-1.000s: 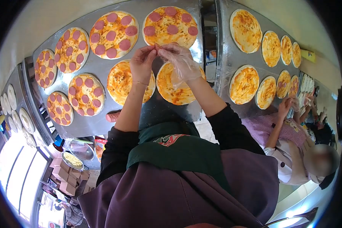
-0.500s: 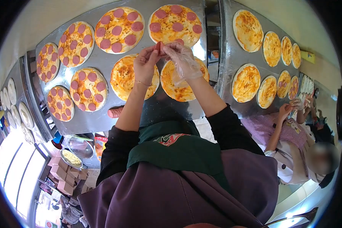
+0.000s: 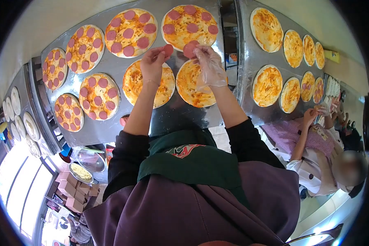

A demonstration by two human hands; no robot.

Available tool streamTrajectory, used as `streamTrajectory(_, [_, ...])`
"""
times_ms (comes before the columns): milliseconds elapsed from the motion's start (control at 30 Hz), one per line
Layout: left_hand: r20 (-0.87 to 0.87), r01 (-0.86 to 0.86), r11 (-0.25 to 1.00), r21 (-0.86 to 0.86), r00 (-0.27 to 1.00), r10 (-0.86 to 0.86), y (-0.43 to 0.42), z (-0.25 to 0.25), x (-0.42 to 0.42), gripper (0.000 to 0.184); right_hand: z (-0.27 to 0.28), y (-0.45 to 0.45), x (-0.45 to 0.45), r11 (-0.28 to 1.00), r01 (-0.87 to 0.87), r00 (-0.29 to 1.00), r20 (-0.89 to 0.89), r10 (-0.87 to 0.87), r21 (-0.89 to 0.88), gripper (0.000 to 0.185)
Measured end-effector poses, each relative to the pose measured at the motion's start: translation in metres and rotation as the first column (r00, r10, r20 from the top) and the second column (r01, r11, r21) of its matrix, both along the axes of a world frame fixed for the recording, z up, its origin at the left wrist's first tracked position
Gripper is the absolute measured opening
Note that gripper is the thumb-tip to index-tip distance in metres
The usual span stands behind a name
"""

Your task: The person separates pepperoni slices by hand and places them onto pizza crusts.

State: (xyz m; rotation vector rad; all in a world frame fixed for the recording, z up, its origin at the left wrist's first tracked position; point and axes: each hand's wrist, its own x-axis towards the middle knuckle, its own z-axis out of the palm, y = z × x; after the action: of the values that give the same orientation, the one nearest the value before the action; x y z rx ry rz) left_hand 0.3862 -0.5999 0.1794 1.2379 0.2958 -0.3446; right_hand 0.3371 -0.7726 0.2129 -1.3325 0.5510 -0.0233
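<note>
My bare left hand pinches a round pink sausage slice between thumb and fingers. My right hand, in a clear plastic glove, grips another pink sausage slice near the lower edge of the top pizza, which carries several slices. Below my hands lie two sauced pizza bases without slices, a left base and a right base, each partly covered by a hand or forearm. A piece of sausage sits by my left forearm, mostly hidden behind it.
Several topped pizzas occupy the left of the metal table. Across a gap, a second table bears sauced bases. A co-worker stands at right. Lower left are a bowl of pale shreds and cardboard boxes.
My hands have moved apart from where they met, and a separate sausage slice now shows in each. The table view has shifted slightly.
</note>
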Motion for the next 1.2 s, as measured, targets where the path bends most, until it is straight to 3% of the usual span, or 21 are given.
streamTrajectory(33, [0.021,0.06,0.991,0.119,0.998,-0.063,-0.003,-0.005,0.005,0.016,-0.002,-0.003,-0.002,1.0,0.015,1.0,0.008,-0.015,-0.002,0.025])
streamTrajectory(67, [0.022,0.064,0.991,0.117,0.998,-0.067,-0.008,-0.011,0.01,0.016,-0.004,-0.006,-0.005,1.0,0.031,0.999,0.016,-0.031,-0.004,0.024])
streamTrajectory(133, [0.129,0.146,0.909,0.39,0.969,-0.211,-0.018,-0.026,0.02,0.013,-0.006,-0.011,-0.009,0.999,0.047,0.999,0.005,-0.047,-0.013,0.024])
streamTrajectory(267, [0.083,0.258,0.815,0.518,0.934,-0.348,-0.039,-0.031,0.036,0.013,-0.008,-0.019,-0.016,0.998,0.051,0.998,-0.021,-0.052,-0.042,0.023])
streamTrajectory(333, [0.232,0.139,0.574,0.807,0.819,-0.525,-0.044,-0.033,0.04,0.016,-0.006,-0.021,-0.016,0.997,0.065,0.997,-0.029,-0.067,-0.045,0.022])
streamTrajectory(367, [0.228,0.147,0.572,0.807,0.816,-0.531,-0.045,-0.035,0.041,0.016,-0.005,-0.022,-0.017,0.996,0.074,0.996,-0.036,-0.076,-0.046,0.022])
streamTrajectory(433, [0.423,-0.162,0.446,0.88,0.694,-0.583,-0.043,-0.043,0.044,0.025,-0.007,-0.025,-0.019,0.995,0.08,0.996,-0.037,-0.082,-0.062,0.021])
streamTrajectory(567, [0.371,-0.193,0.335,0.922,0.681,-0.631,-0.036,-0.039,0.036,0.038,-0.015,-0.031,-0.019,0.991,0.082,0.997,0.007,-0.082,-0.104,0.02])
streamTrajectory(633, [0.248,-0.202,0.154,0.967,0.619,-0.745,-0.033,-0.033,0.03,0.046,-0.014,-0.031,-0.018,0.99,0.082,0.997,-0.009,-0.083,-0.118,0.02])
streamTrajectory(733, [0.191,-0.154,0.121,0.981,0.617,-0.764,-0.03,-0.029,0.025,0.05,-0.008,-0.029,-0.013,0.988,0.089,0.996,-0.011,-0.091,-0.128,0.02])
streamTrajectory(867, [0.206,-0.169,0.128,0.977,0.622,-0.756,-0.027,-0.03,0.022,0.05,-0.009,-0.025,-0.008,0.992,0.102,0.995,0.006,-0.101,-0.079,0.019])
streamTrajectory(933, [0.398,-0.161,0.387,0.908,0.624,-0.673,-0.025,-0.033,0.022,0.037,-0.008,-0.022,-0.006,0.994,0.098,0.995,0.012,-0.097,-0.049,0.019])
streamTrajectory(967, [0.397,-0.161,0.387,0.908,0.625,-0.672,-0.024,-0.035,0.021,0.037,-0.007,-0.021,-0.005,0.995,0.094,0.995,0.015,-0.094,-0.018,0.019])
streamTrajectory(1000, [0.309,0.134,0.646,0.752,0.793,-0.524,-0.025,-0.031,0.021,0.029,-0.005,-0.019,-0.004,0.996,0.092,0.996,0.015,-0.092,-0.017,0.019])
streamTrajectory(1033, [0.128,0.323,0.843,0.43,0.903,-0.411,-0.026,-0.028,0.021,0.024,-0.002,-0.017,-0.002,0.997,0.079,0.997,0.008,-0.079,0.018,0.019])
streamTrajectory(1067, [0.128,0.321,0.844,0.431,0.904,-0.409,-0.026,-0.023,0.019,0.024,0.001,-0.015,-0.002,0.996,0.065,0.998,0.0,-0.065,0.053,0.019])
streamTrajectory(1133, [-0.059,0.358,0.919,-0.165,0.926,-0.372,-0.024,0.009,0.017,0.026,0.004,-0.012,0.0,0.996,0.056,0.998,-0.005,-0.055,0.072,0.019])
streamTrajectory(1200, [-0.009,0.373,0.92,-0.116,0.926,-0.377,-0.02,0.014,0.012,0.025,0.004,-0.01,0.001,0.995,0.046,0.999,-0.01,-0.045,0.09,0.019])
